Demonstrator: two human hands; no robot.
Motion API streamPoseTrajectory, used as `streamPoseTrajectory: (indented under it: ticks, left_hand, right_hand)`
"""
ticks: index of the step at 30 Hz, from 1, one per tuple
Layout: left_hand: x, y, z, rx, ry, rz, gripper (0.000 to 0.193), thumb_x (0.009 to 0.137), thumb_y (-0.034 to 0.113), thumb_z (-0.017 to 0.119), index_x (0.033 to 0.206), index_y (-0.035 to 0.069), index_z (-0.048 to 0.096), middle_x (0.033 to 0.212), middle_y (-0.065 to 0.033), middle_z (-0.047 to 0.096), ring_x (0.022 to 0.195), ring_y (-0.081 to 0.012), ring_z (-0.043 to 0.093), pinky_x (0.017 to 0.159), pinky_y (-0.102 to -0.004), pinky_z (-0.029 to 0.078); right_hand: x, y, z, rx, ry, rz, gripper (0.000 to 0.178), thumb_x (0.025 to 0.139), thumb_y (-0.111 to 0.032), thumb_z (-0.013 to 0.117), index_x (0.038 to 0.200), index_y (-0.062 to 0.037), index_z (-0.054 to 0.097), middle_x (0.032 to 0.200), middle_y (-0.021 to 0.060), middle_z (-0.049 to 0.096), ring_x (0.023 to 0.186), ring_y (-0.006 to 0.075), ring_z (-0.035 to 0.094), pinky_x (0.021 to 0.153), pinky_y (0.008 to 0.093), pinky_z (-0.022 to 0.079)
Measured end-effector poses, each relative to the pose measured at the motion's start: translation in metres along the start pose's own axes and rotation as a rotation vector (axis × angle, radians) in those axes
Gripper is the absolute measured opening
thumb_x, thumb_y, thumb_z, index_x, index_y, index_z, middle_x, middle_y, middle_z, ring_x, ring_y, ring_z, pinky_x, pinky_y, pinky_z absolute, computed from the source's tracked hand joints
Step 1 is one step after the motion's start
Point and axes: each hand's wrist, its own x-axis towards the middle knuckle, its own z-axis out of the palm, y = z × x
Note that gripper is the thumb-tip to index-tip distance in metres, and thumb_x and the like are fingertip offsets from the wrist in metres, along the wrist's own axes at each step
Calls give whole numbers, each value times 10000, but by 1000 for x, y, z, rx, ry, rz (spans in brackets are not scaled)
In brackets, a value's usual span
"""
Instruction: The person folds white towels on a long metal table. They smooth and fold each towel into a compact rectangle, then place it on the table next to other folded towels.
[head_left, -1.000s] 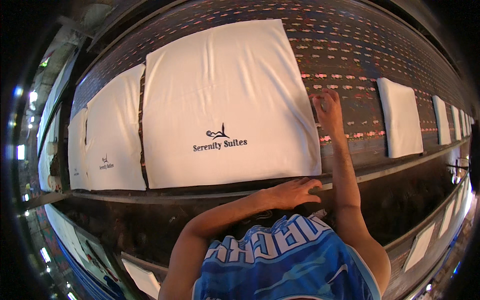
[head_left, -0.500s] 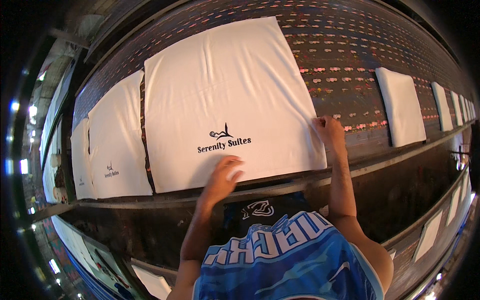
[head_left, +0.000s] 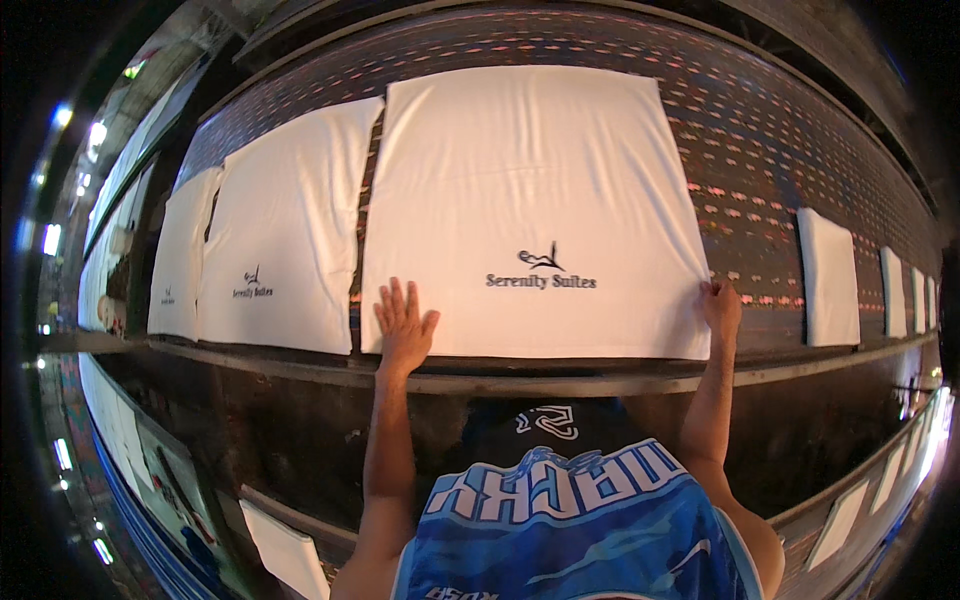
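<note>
While one white cloth (head_left: 530,180) with a dark emblem lies spread on the patterned table (head_left: 760,180), the left hand (head_left: 403,328) rests open upon its lower left corner and the right hand (head_left: 722,308) pinches its right edge. Two similar printed cloths (head_left: 285,220) lie left of it, at least four folded cloths (head_left: 832,285) right.

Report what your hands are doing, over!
Left hand spread at lower left of large white rectangular cloth. Right hand pinching its right edge. Nothing seen in the way.
</note>
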Motion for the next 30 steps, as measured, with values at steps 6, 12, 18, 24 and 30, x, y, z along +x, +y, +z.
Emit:
streamPoseTrajectory:
  ticks: [6, 12, 18, 24, 30]
  left_hand:
    - [-2, -4, -6, -23, -42, -7, 890, 1098, 627, 464, 1737, 84, 165, 1809, -219, -24, 1662, -438, -77, 1314, -629, -31]
    - [-14, -25, -33, -22, -102, -76, 949, 1064, 686, 484, 1737, 92, 175, 1815, -198, -20, 1659, -452, -86, 1314, -631, -25]
    - [-22, -43, -18, -58, -67, -10, 979, 1072, 731, 381, 1738, 59, 131, 1810, -204, -80, 1652, -428, -164, 1309, -613, -76]
    - [-31, -53, -3, -114, 5, 11, 986, 1065, 724, 424, 1740, 64, 140, 1813, -181, -105, 1654, -404, -179, 1302, -608, -98]
    - [-32, -48, -19, -91, -59, -27, 982, 1066, 753, 369, 1752, 111, 83, 1814, -161, -128, 1649, -387, -209, 1304, -579, -130]
  right_hand:
    - [-1, 0, 18, -156, 116, -12, 388, 950, -335, 718, 1144, 0, 715, 1008, 226, 780, 991, 440, 744, 861, 550, 562]
    - [-2, 8, 15, -127, 108, 85, 383, 941, -333, 702, 1083, 21, 746, 1055, 280, 765, 1034, 462, 735, 906, 568, 566]
    - [-13, -19, 17, -208, 192, -7, 492, 953, -442, 656, 1169, -15, 771, 1131, 256, 771, 1079, 468, 729, 922, 594, 554]
    - [12, -37, 33, -338, 167, 80, 585, 1004, -527, 610, 1191, 3, 768, 1154, 259, 770, 1114, 478, 720, 934, 603, 548]
    - [75, -19, 58, -220, 111, -34, 562, 1027, -568, 562, 1139, -61, 775, 1176, 253, 752, 1115, 486, 708, 931, 597, 551]
